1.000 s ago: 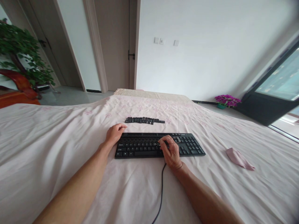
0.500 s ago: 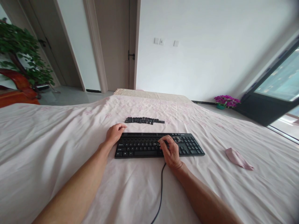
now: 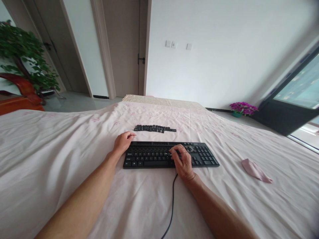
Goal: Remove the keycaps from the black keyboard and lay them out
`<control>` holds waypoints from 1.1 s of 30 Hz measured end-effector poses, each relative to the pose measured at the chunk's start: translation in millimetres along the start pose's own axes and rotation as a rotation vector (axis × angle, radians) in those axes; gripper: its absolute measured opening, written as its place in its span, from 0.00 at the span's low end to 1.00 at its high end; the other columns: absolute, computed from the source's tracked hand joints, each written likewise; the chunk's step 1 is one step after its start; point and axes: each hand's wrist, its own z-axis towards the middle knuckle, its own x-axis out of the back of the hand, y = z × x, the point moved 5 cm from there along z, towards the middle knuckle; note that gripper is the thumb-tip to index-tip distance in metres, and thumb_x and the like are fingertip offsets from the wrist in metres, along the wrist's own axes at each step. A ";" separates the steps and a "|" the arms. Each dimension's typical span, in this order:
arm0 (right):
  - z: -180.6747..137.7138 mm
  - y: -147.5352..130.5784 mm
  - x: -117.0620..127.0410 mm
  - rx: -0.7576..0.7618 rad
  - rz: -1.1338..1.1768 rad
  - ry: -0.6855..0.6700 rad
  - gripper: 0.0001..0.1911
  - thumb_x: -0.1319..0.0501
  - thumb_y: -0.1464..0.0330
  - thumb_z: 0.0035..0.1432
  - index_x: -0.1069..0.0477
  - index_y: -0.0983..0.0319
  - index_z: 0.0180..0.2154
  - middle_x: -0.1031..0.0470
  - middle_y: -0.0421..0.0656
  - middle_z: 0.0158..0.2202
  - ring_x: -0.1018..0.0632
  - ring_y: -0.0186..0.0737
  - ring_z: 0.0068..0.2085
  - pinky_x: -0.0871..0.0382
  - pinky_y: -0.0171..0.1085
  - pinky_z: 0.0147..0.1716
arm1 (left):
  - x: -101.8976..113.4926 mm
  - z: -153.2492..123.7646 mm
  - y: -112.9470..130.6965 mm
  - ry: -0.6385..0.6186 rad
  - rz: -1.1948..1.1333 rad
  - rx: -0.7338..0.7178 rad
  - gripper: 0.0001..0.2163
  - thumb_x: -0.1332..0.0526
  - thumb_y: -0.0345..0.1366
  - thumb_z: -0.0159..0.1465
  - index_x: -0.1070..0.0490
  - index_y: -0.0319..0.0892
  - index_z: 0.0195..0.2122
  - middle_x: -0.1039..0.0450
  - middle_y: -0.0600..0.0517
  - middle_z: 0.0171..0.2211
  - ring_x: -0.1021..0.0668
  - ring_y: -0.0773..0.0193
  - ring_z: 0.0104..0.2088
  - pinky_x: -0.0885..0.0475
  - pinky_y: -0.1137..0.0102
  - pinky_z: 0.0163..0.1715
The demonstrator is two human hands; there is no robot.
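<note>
A black keyboard [image 3: 154,163] lies on the bed, with part of its upper rows bare of keycaps. My right hand [image 3: 183,161] rests over its right-middle part, pinching what looks like a thin wire keycap puller [image 3: 190,149]. The puller's tip reaches among the letter keys; the fingers hide its middle. At the keyboard's back left corner is my left hand [image 3: 123,142], its fingers curled together. What those fingers hold, if anything, is hidden. Behind the keyboard, loose black keycaps [image 3: 154,128] lie in uneven rows on the sheet.
The pale pink flowered sheet [image 3: 82,146] is wrinkled. A black cable [image 3: 172,205] runs from the keyboard toward me. To the right lies a small pink cloth [image 3: 256,171]. Beyond the bed are a closed door [image 3: 122,49], a leafy plant [image 3: 22,49] and purple flowers [image 3: 243,108].
The whole view has shifted very slightly. Both hands and the puller keep nearly the same place over the keyboard.
</note>
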 end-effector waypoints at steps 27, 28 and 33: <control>1.7 9.4 5.6 -0.215 0.094 0.085 0.14 0.46 0.58 0.62 0.30 0.61 0.34 0.29 0.40 0.24 0.27 0.37 0.25 0.33 0.34 0.28 | 8.6 -9.2 23.8 -0.064 0.026 -0.030 0.21 0.55 0.50 0.65 0.23 0.49 0.40 0.23 0.54 0.28 0.23 0.62 0.31 0.33 0.72 0.32; 2.7 12.8 7.6 -0.247 0.123 0.126 0.16 0.47 0.57 0.62 0.30 0.61 0.34 0.29 0.40 0.24 0.27 0.37 0.25 0.34 0.34 0.27 | 8.3 -9.2 23.8 -0.066 0.026 -0.034 0.21 0.55 0.50 0.65 0.23 0.49 0.39 0.23 0.55 0.28 0.23 0.62 0.31 0.33 0.72 0.33; 14.9 24.0 22.7 -0.262 0.114 0.231 0.19 0.49 0.55 0.63 0.29 0.62 0.36 0.29 0.40 0.22 0.29 0.36 0.24 0.35 0.35 0.26 | 5.4 -7.6 20.1 -0.075 0.054 -0.025 0.19 0.53 0.48 0.64 0.23 0.49 0.37 0.22 0.55 0.30 0.23 0.62 0.33 0.34 0.72 0.33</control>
